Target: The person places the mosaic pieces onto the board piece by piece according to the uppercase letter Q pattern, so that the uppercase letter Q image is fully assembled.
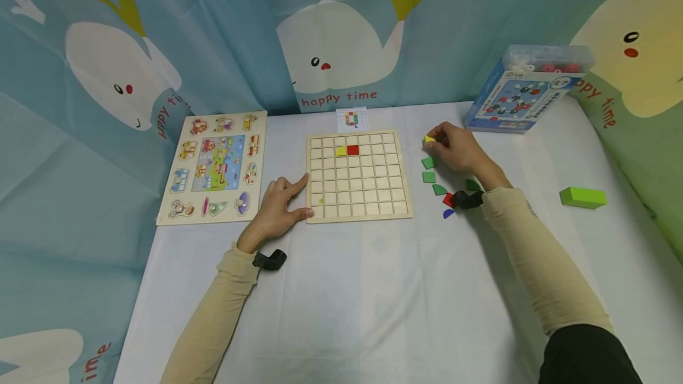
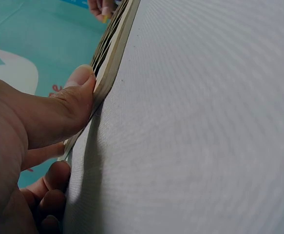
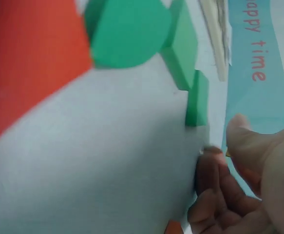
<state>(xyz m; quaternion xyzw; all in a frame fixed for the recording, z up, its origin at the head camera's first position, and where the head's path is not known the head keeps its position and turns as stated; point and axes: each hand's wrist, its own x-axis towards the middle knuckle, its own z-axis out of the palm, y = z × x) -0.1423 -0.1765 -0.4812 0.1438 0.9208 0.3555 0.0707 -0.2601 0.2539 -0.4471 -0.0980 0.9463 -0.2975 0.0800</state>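
My left hand (image 1: 274,207) is at the left edge of a wooden grid board (image 1: 360,214), thumb and index finger spread and touching its side. In the left wrist view the thumb (image 2: 76,92) presses against the board's edge. A yellow piece (image 1: 341,151) and a red square (image 1: 353,150) sit side by side in the grid's second row. Right of the board, my right hand (image 1: 459,148) pinches a small yellow block (image 1: 428,140) between thumb and fingertips. Below it lie green blocks (image 1: 429,177), a red block (image 1: 449,200) and a blue half-round block (image 1: 449,214).
A small pattern card (image 1: 351,118) lies behind the board. To the left is a wooden picture puzzle (image 1: 181,218). A blue boxed set (image 1: 525,96) stands at the back right, and a bright green bar (image 1: 583,197) lies at the far right. Printed curtains surround the table.
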